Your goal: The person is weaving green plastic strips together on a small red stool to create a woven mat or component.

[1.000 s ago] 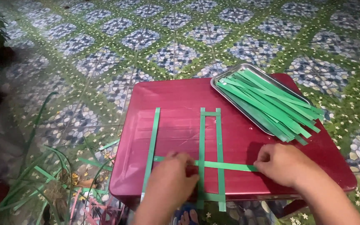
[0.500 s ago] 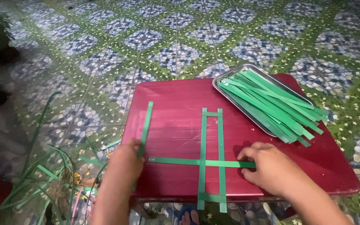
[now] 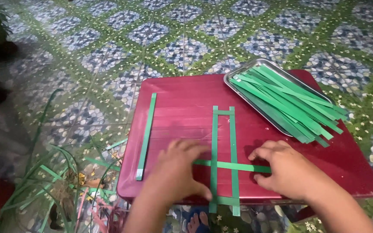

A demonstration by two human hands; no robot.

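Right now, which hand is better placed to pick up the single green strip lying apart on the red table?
Probably the left hand. The single strip lies just to its left. The right hand rests on the crosswise strip, beyond the two upright strips.

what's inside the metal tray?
The metal tray holds a heap of long green strips, fanned and overhanging its near right edge onto the red table. The strips cover most of the tray floor, so anything beneath them cannot be seen.
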